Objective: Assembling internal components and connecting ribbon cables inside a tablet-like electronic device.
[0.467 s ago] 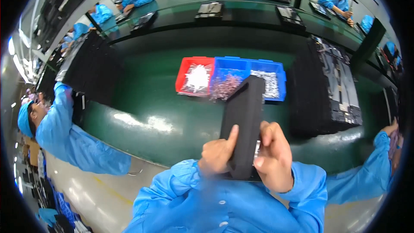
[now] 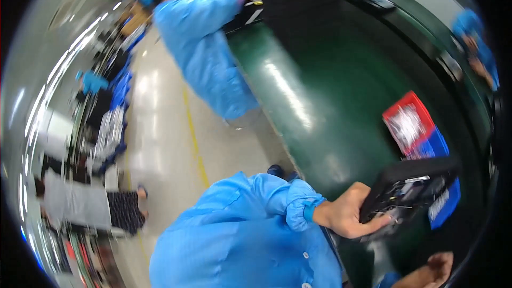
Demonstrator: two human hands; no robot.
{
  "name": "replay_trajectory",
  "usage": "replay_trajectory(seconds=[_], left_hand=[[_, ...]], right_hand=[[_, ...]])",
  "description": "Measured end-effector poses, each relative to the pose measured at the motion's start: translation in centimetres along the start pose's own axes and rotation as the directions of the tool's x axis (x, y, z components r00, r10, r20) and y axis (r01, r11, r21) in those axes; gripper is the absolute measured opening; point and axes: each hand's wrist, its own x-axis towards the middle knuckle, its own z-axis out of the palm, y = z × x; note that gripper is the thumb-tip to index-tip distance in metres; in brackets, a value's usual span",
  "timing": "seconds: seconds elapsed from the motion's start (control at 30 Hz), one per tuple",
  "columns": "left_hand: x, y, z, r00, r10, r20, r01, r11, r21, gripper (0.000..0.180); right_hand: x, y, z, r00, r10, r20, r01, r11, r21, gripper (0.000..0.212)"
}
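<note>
Since only my left grip [image 2: 352, 213] clasps the tilted black casing [image 2: 408, 186], I note: possible slip toward the blue bin [image 2: 449, 202]; right grip [image 2: 438, 270], apart, state indeterminable.

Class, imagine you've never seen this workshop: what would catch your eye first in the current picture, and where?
Probably the red bin, bright against the green table at right, beside a partly hidden blue bin. Below them, the left hand grips a black case. At upper left, a blue-clad co-worker stands out.
</note>
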Motion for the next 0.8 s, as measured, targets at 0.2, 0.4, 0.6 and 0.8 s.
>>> replay_trajectory(seconds=[0.2, 0.4, 0.6, 0.8], left_hand=[[-1.0, -1.9, -2.2, 0.973, -0.216, 0.077, 0.228, 0.941, -0.25, 0.027], [-1.9, -3.0, -2.7, 0.926, -0.366, 0.086, 0.376, 0.915, -0.146, 0.05], [-1.6, -2.6, -3.3, 0.931, -0.365, 0.006, 0.36, 0.915, -0.182, 0.056], [0.4, -4.2, -2.3, 0.93, -0.356, 0.092, 0.368, 0.903, -0.223, 0.043]], right_hand=[[6.0, 4.5, 9.3, 0.997, -0.047, 0.061, 0.075, 0.777, -0.625, 0.049], [10.0, 12.1, 4.5, 0.945, 0.08, 0.316, 0.119, 0.819, -0.562, 0.055], [9.9, 16.2, 3.2, 0.925, 0.152, 0.348, 0.112, 0.766, -0.633, 0.061], [1.7, 12.2, 1.1, 0.969, 0.225, 0.105, -0.027, 0.517, -0.856, 0.066]])
